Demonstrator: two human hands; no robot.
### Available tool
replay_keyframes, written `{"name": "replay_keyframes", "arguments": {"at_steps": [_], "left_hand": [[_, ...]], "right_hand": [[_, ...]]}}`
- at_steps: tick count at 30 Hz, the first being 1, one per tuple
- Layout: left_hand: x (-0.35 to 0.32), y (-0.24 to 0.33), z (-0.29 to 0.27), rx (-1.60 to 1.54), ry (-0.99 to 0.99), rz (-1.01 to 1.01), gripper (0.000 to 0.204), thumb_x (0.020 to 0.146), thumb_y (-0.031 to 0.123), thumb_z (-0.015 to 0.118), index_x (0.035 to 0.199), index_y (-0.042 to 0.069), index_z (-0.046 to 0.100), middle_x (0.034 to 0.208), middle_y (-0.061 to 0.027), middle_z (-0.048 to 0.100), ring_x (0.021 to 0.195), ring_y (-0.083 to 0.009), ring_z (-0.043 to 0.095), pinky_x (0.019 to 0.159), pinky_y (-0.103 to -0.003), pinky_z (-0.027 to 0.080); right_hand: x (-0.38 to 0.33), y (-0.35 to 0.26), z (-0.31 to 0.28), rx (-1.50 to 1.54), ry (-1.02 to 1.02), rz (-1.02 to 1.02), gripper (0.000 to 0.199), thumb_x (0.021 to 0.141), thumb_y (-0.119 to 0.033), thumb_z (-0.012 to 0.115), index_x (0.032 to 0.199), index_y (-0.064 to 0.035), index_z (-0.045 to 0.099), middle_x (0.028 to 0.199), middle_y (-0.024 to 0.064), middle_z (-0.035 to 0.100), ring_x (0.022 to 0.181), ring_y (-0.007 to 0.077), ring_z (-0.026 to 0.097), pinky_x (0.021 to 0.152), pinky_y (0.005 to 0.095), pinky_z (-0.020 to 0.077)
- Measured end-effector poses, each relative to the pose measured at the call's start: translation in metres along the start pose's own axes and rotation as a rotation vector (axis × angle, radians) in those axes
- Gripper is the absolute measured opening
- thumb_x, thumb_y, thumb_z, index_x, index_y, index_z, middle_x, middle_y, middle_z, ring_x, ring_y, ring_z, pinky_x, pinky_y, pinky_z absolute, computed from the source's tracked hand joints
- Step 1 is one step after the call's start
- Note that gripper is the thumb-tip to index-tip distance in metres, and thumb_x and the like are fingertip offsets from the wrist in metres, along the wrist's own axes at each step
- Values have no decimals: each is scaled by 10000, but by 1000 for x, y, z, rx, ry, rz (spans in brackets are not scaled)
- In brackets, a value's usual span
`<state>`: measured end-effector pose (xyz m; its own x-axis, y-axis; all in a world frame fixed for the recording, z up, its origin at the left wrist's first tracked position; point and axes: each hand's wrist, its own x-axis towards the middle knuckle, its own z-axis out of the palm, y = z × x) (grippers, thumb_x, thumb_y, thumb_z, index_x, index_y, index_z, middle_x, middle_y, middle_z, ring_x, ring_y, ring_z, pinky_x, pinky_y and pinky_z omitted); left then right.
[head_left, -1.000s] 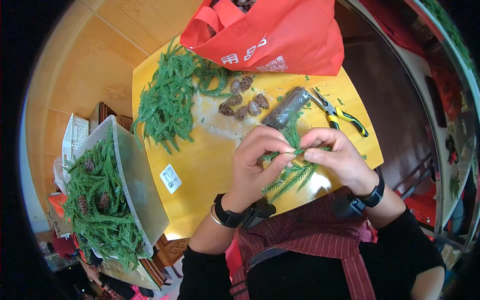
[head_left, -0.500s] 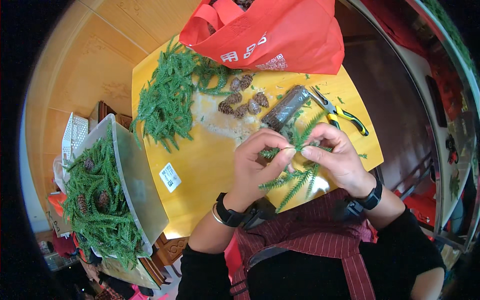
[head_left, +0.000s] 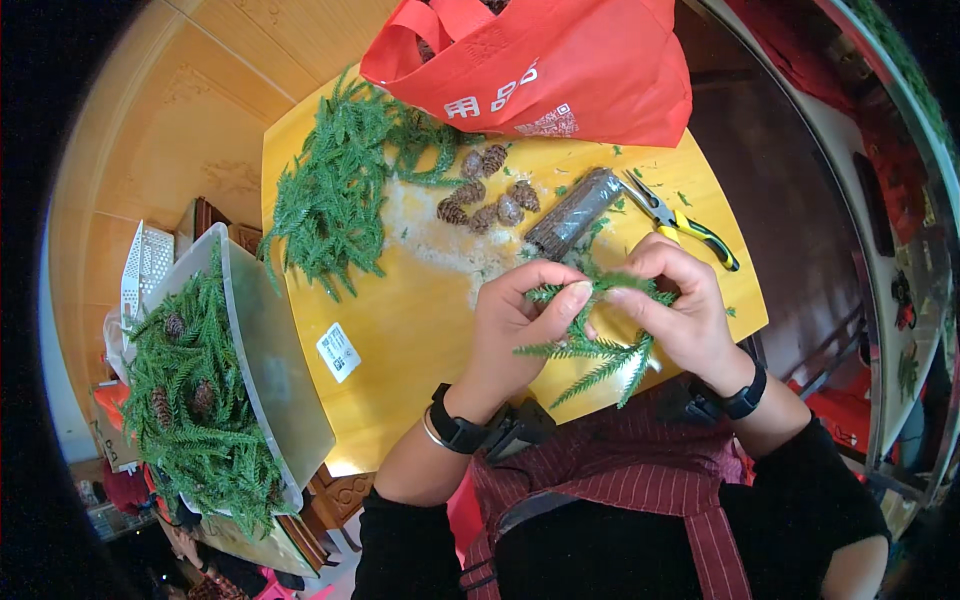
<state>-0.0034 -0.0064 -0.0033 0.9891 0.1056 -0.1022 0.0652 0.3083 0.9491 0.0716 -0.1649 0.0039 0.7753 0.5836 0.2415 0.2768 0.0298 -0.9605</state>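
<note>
My left hand pinches one side of an artificial pine sprig between thumb and fingertips. Across from it, my right hand grips the same sprig close to its middle, where the needles are partly hidden by my fingers. Several green branches of the sprig hang down toward my apron. Just beyond my hands lies a bundle of thin dark brown stems in clear wrap. Long-nose pliers with yellow and black handles rest to its right. Several brown pine cones are grouped to its left.
A heap of green pine sprigs covers the table's far left. The red bag stands at the back. A translucent bin of pine greenery with cones sits at left. A white label lies near the left edge.
The sprig has turned in my fingers; a branch that pointed away beyond my right fingertips is now folded down. My right hand has tilted slightly, while my left stays about where it was.
</note>
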Motion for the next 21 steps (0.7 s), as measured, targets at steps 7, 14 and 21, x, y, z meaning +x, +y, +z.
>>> {"name": "replay_keyframes", "arguments": {"at_steps": [7,14,21], "left_hand": [[1,0,-1,23,55,-6,54,832,57,555,848,16,587,780,-26,583,619,-82,524,502,-170,402],[-7,20,1,415,31,598,100,736,-6,646,828,23,622,764,-64,595,674,-142,558,607,-258,445],[-42,52,25,725,-1,773,117,697,-16,656,804,19,622,738,-91,579,673,-184,552,593,-262,427]], "right_hand": [[0,-15,-2,-403,-112,-320,112,712,47,596,794,-26,614,780,77,557,737,166,535,649,257,417],[7,-37,-13,344,-245,220,113,807,-73,572,894,-3,554,844,47,560,759,103,525,701,234,421],[-9,-69,-21,275,-462,188,132,766,-90,637,844,-20,557,788,3,559,759,66,508,710,217,401]]}}
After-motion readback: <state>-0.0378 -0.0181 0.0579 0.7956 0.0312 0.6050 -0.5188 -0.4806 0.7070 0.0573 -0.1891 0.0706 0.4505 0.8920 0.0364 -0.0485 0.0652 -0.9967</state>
